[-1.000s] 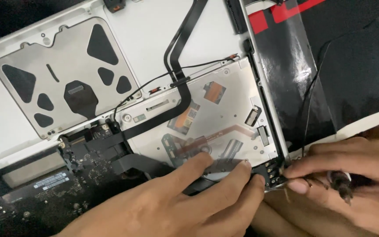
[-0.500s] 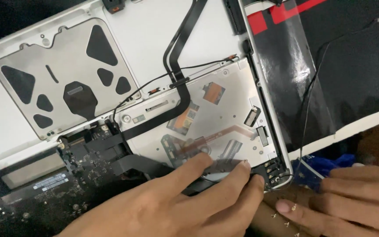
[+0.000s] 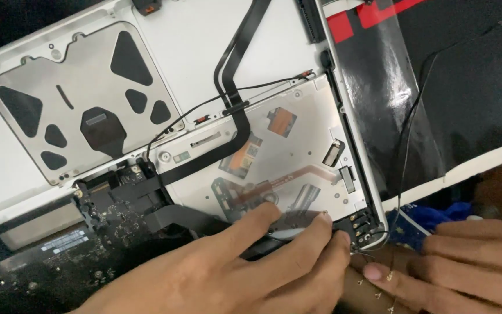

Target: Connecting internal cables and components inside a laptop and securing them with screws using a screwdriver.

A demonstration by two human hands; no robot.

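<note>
Left hand [image 3: 245, 267]: lower centre, fingers spread flat on the silver rectangular metal optical drive [image 3: 280, 157], holding nothing.
Right hand [image 3: 466, 261]: lower right, fingers curled loosely, grip unclear, just beside the drive's corner.
Drive: centre, inside the opened silver laptop shell [image 3: 187, 52].
Edges: black mat [image 3: 466, 87] right of shell rim; thin black wire [image 3: 408, 139] crossing it.

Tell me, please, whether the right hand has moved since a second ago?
Yes. The right hand has drawn back to the right, away from the corner of the laptop case, which it touched before.
</note>
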